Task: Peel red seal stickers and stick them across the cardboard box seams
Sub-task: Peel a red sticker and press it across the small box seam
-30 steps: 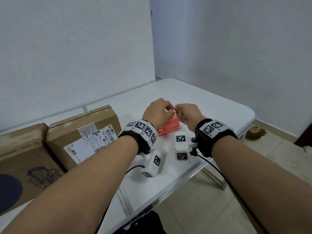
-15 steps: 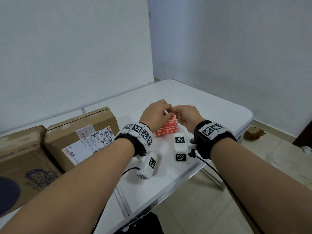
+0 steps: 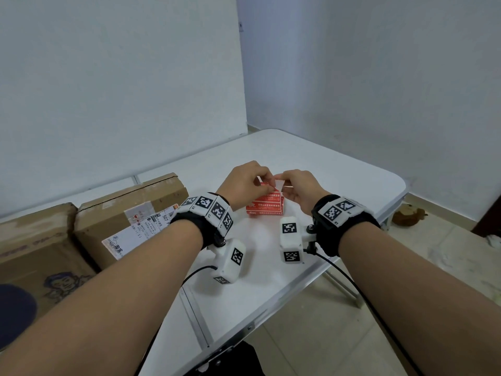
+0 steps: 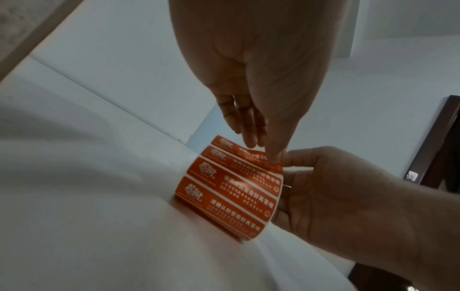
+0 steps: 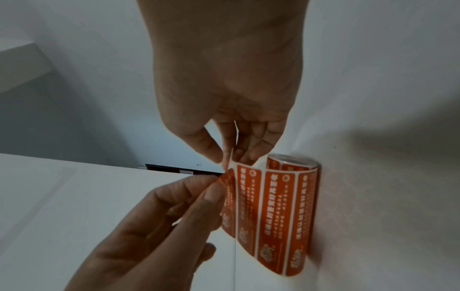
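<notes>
The roll of red seal stickers [image 3: 267, 208] rests on the white folding table [image 3: 339, 169], its loose end lifted between both hands. Each sticker is an orange-red strip with rounded corners, carrying a white logo at one end, lines of white characters and a small round mark at the other end; the print is too blurred to read. The left hand [image 3: 244, 183] pinches the corner of the end sticker [image 5: 227, 196] between thumb and forefinger, that corner curling off the white backing paper [image 5: 231, 163]. The right hand [image 3: 301, 189] pinches the backing's edge just beside it with thumb and forefinger, the other fingers curled behind. Both wrists wear black bands with black-and-white square markers. Two cardboard boxes stand well left of the roll: the nearer box [image 3: 130, 210] bears a white shipping label [image 3: 135, 232] with a barcode and "507", and the farther-left box [image 3: 35, 248] has a blue cartoon print.
</notes>
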